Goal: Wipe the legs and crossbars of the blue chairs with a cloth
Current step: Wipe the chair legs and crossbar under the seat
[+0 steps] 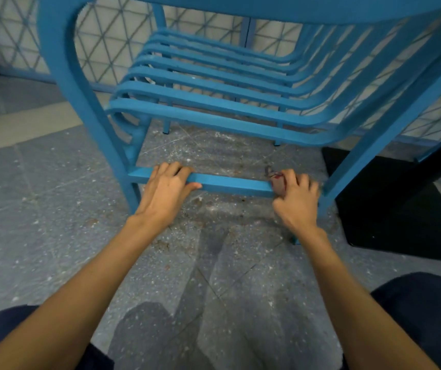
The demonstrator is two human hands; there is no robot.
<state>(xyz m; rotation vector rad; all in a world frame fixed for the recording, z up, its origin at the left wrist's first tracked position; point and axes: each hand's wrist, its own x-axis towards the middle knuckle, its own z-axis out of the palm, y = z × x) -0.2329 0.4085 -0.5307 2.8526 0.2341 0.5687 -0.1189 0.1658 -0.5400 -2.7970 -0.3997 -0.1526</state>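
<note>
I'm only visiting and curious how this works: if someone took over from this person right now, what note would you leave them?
Left hand: grips the low crossbar near its left end, steadying the chair.
Right hand: holds a small cloth against the crossbar's right end, next to the right leg.
Done: cannot tell from this picture which parts are already wiped.
Left: probably the rest of this crossbar, then the legs.

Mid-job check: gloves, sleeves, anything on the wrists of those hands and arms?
None. Left hand and right hand are ungloved, with no rings or watch showing; both forearms are bare to the frame edge, no sleeves in view. Dark navy trousers cover the knees.
</note>
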